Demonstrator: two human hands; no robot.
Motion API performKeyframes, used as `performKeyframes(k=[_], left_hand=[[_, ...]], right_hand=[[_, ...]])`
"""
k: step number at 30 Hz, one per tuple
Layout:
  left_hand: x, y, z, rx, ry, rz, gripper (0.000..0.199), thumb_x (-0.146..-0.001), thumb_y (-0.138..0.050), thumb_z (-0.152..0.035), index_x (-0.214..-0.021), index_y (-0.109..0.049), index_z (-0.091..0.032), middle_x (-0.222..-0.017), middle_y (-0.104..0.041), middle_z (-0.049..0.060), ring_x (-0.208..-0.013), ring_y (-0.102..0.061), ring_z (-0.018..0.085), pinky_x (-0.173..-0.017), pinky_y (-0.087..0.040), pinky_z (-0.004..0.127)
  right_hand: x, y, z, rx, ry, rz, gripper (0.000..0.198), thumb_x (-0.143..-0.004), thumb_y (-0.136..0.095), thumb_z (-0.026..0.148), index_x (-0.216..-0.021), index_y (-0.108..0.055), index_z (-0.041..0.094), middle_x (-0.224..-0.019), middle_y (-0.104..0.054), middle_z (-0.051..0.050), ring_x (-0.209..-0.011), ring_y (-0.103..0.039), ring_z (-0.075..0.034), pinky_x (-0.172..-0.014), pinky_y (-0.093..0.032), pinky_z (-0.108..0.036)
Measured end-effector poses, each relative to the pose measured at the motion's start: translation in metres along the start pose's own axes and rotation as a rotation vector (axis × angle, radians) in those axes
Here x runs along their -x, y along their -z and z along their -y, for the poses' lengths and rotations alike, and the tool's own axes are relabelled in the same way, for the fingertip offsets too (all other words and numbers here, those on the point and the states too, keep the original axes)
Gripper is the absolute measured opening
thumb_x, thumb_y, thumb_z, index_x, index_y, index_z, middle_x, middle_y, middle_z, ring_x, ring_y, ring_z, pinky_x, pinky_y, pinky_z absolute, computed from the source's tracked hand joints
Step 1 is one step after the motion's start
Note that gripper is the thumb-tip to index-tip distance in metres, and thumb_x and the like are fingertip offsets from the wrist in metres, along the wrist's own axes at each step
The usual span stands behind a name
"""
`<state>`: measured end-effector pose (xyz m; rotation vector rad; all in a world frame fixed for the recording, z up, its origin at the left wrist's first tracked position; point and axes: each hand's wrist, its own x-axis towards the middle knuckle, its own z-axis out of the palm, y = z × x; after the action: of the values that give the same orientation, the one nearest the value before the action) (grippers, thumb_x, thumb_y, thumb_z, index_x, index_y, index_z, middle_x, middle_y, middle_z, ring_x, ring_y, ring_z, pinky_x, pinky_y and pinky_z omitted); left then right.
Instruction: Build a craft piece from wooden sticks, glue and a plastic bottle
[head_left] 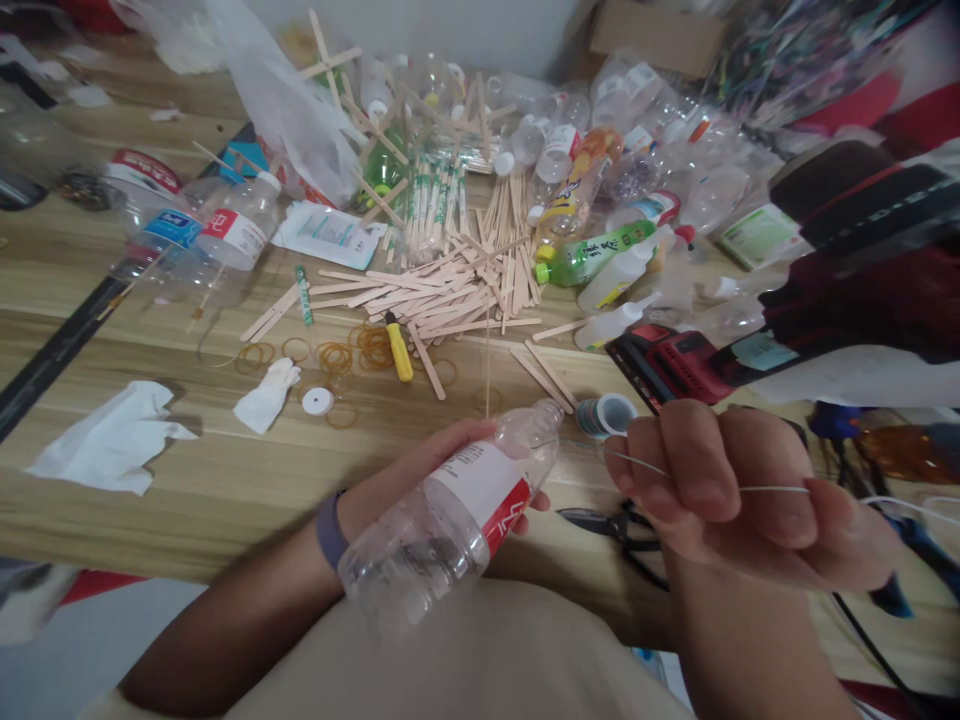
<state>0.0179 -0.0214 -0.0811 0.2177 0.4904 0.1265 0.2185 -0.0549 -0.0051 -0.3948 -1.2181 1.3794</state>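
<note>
A pale wood-grain table [247, 520] spans the scene, with a dark red and black power tool [825, 290] at the right. The clear, ribbed plastic bottle [457, 510] with a white and red wrap label is held tilted over the table's near edge, its narrow neck pointing up and away to the right; it has no cap on. The right hand [720, 480], raised beside it, is curled into a loose fist around a thin whitish strand. The left hand [442, 452] is partly closed, gripping the bottle near its shoulder, thumb on the near side, fingertips showing past the label. Black-handled scissors [634, 530] lie below the right hand. The strand [772, 489] crosses that hand's fingers and seems to reach the bottle's shoulder, though blur hides its end.
</note>
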Motion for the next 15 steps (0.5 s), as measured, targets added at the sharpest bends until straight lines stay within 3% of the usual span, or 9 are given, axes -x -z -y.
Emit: performKeyframes(k=[5,10,15], left_hand=[[0.0003,-0.0010,-0.0005,0.015,0.001,0.019,0.055,-0.078,-0.062,-0.057,-0.110,-0.064,-0.014,-0.094,-0.075,0.009,-0.069,-0.069,0.018,-0.058,-0.049,0.024],[0.0003,-0.0032,-0.0015,-0.019,0.003,-0.011,0.056,-0.076,-0.063,-0.059,-0.105,-0.066,-0.011,-0.092,-0.075,0.008,-0.067,-0.068,0.017,-0.057,-0.048,0.023],[0.0026,-0.0067,-0.0028,-0.028,0.006,-0.034,0.057,-0.074,-0.063,-0.061,-0.104,-0.067,-0.011,-0.092,-0.074,0.008,-0.065,-0.066,0.016,-0.055,-0.046,0.023]], right_hand=[[-0.0005,0.0007,-0.0004,0.063,0.011,0.007,0.043,-0.092,-0.053,0.040,-0.056,-0.037,0.021,-0.059,-0.045,0.002,-0.058,-0.056,-0.011,-0.041,-0.040,-0.022],[0.0006,0.0010,-0.0010,0.135,0.025,0.003,0.039,-0.089,-0.058,0.033,-0.059,-0.036,0.023,-0.058,-0.041,0.002,-0.057,-0.056,-0.013,-0.038,-0.038,-0.024],[0.0006,0.0010,-0.0015,0.173,0.009,-0.003,0.038,-0.089,-0.058,0.036,-0.060,-0.036,0.024,-0.058,-0.038,0.002,-0.057,-0.056,-0.014,-0.037,-0.038,-0.025]])
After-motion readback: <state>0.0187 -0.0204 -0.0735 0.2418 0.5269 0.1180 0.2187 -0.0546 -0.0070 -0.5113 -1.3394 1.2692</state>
